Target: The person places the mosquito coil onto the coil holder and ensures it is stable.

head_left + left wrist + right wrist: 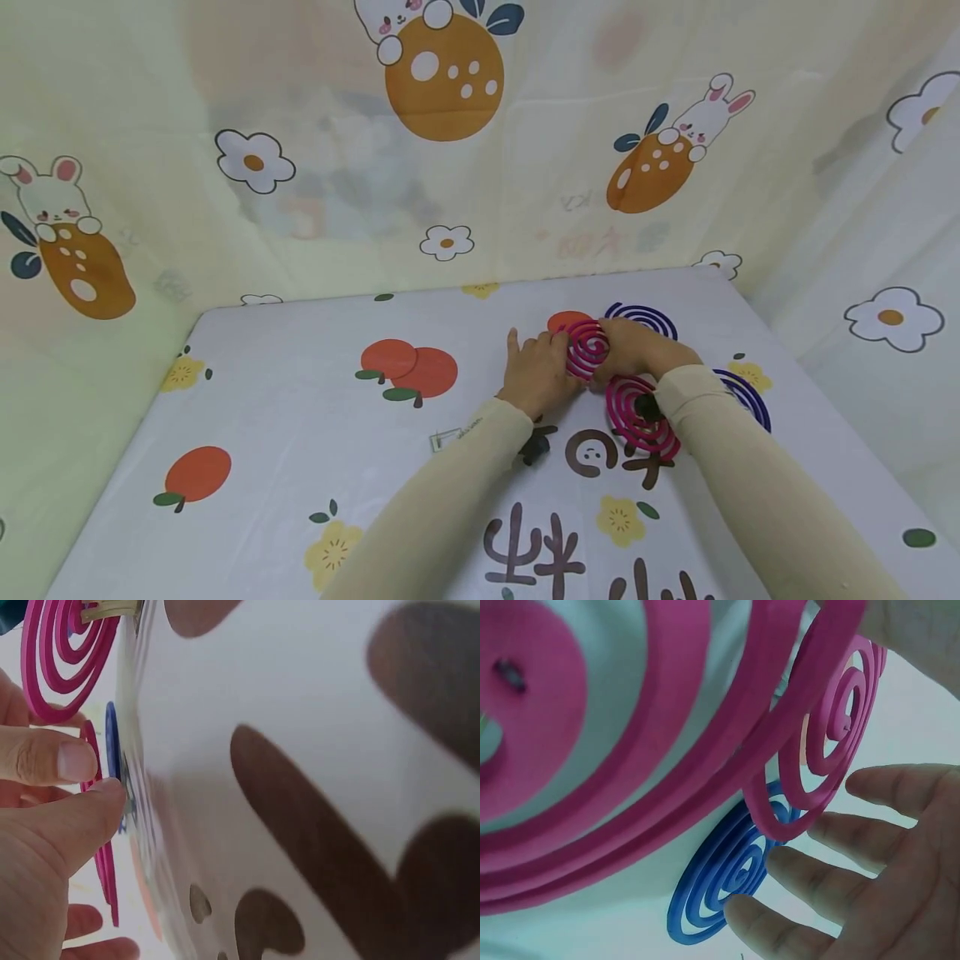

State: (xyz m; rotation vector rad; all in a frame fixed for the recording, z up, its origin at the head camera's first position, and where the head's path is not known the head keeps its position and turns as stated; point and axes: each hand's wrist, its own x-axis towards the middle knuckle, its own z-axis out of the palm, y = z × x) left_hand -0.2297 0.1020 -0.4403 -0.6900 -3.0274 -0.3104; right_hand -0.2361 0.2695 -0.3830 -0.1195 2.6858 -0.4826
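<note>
Between both hands a pink mosquito coil (587,348) is raised, seen edge-on in the left wrist view. My left hand (540,375) pinches its left side, thumb against the near face and fingertips behind. On the opposite side, my right hand (630,350) holds the rim, with several fingers (900,787) spread out behind it in the right wrist view. A second pink coil (630,429) sits close under the right wrist, its middle overlapped by a dark wrist device. Beyond the right hand lies a blue coil (648,312), partly covered.
Another blue coil (750,396) shows at the right, half hidden by the right sleeve (697,396). A white printed cloth (285,400) covers the table. Patterned curtains (337,208) hang along the back and sides.
</note>
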